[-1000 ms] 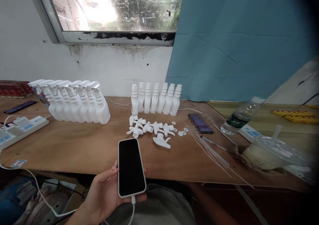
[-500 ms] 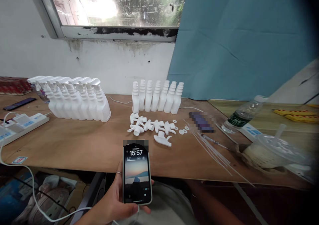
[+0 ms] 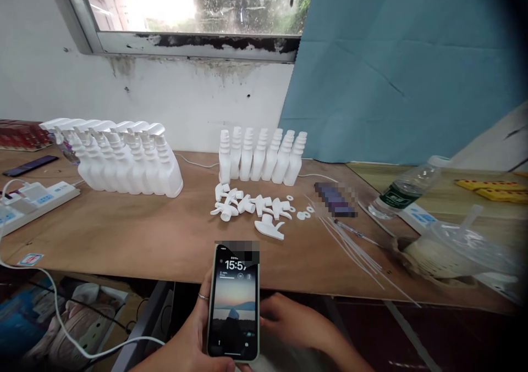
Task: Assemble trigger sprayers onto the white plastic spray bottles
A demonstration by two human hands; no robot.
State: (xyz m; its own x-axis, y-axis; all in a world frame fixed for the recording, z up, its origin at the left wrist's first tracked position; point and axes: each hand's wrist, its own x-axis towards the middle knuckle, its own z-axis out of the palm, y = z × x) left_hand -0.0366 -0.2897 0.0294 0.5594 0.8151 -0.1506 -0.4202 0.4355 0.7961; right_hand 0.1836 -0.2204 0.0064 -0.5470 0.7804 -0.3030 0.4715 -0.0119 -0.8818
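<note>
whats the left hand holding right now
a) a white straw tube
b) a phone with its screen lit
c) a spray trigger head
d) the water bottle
b: the left hand grips a phone upright, its lock screen lit and showing the time, with the right hand beside it.

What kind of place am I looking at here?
Likely a small workshop bench for putting spray bottles together: a row of finished spray bottles, uncapped bottles and loose trigger heads lie on a plywood table. The left hand holds a phone.
</note>
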